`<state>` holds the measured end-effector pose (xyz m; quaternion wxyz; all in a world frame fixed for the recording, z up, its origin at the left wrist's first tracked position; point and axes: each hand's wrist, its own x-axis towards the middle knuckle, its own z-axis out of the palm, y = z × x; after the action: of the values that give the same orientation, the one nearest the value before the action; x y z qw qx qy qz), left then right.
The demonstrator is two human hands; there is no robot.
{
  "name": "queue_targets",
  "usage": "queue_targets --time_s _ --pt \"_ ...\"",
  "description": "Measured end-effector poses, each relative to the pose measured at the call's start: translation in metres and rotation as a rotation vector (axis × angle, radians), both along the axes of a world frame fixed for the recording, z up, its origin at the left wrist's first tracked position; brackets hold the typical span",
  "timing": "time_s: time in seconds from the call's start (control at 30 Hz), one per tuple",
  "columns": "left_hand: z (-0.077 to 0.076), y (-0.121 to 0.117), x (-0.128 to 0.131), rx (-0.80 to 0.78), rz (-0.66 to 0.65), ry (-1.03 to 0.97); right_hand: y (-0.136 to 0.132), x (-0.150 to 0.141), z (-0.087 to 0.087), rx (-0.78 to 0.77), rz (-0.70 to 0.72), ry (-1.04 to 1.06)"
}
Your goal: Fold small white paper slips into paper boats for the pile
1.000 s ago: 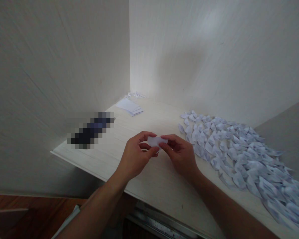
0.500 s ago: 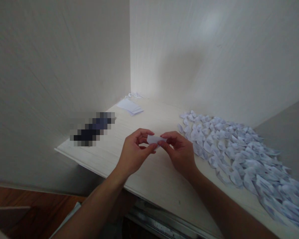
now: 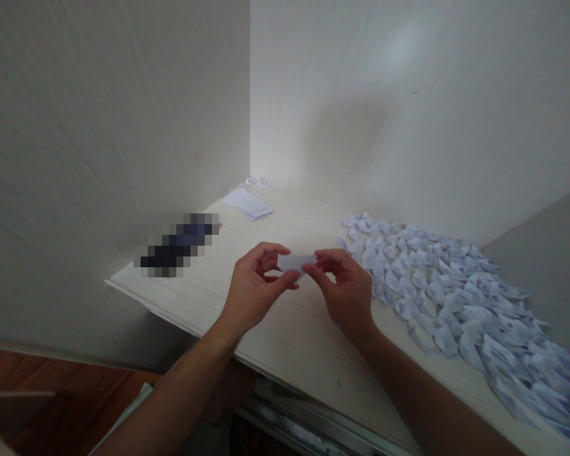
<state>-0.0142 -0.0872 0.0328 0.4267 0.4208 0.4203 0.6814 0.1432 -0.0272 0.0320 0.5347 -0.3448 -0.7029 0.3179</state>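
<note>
A small piece of folded white paper [image 3: 295,261] is held between both hands above the white table [image 3: 285,335]. My left hand [image 3: 259,285] pinches its left side, thumb in front and fingers behind. At its right side, my right hand [image 3: 344,285] grips it the same way, with the thumb near the middle of the lower edge. The fingers hide parts of the paper. Just right of my right hand spreads a large batch of folded white paper pieces [image 3: 437,291], laid close together in overlapping rows.
A small stack of flat white paper sheets [image 3: 247,202] lies at the back left, with small paper scraps [image 3: 259,182] behind it in the corner. A dark pixelated object [image 3: 178,247] rests at the left edge. Walls rise behind and left.
The fingers have shifted slightly outward along the paper, so more of its face shows between them. Both hands keep their hold in nearly the same place.
</note>
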Motion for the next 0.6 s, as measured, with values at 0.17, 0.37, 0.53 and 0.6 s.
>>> queue_targets --time_s 0.17,0.37,0.53,0.6 --pt "-0.0002 0.0007 -0.0007 0.016 0.019 -0.021 -0.0003 0.0003 0.0004 0.017 0.006 0.009" --pt "-0.0002 0.0022 0.0001 0.027 0.032 -0.009 0.0030 -0.0010 -0.0002 -0.152 0.108 0.071" --pt "-0.0005 0.0018 -0.0002 0.021 0.019 0.020 0.0059 -0.0003 0.0025 -0.356 0.249 0.144" --pt "-0.0008 0.0012 -0.0007 0.014 0.010 0.040 0.0068 0.0005 0.0033 -0.424 0.291 0.143"
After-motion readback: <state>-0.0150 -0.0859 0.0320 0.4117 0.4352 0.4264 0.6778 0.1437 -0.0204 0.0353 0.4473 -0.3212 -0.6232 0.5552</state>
